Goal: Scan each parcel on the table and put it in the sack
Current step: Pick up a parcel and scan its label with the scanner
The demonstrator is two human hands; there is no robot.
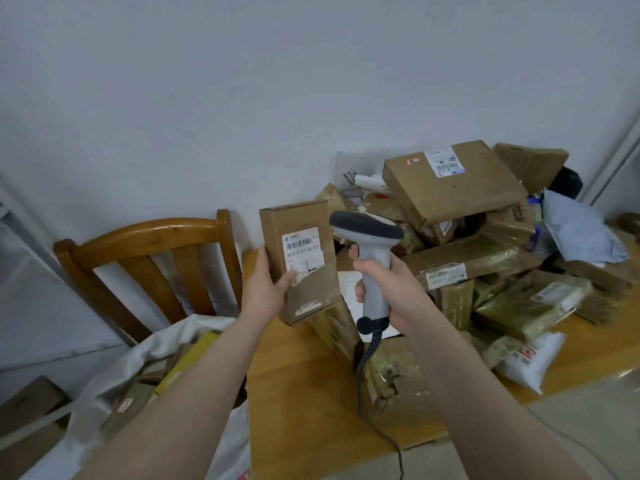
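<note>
parcel (298, 261): one brown box, label toward camera, held upright over the desk (294, 375) left edge | left hand (266, 287) grips its lower side | right hand (389, 289) clasps one grey scanner (370, 251) just beside it | sack (104, 386): one, white, open, left of desk | heaped parcels (453, 185) on desk, overlapped beyond counting | one chair (149, 233)

An orange-brown wooden table (294, 393) is sitting at five o'clock, with a heap of brown cardboard parcels (485, 268) piling on it toward two o'clock. A large flat brown cardboard box (453, 188) is lying tilted on top. The left hand (266, 285) is holding a slim brown cardboard parcel (298, 261) upright, at nine o'clock of the grey handheld scanner (372, 258) in the right hand (391, 289). A white woven sack (114, 372) is lying open at eight o'clock beside the table, parcels in it, and a brown slatted wooden chair (145, 244) is standing behind it.
</note>
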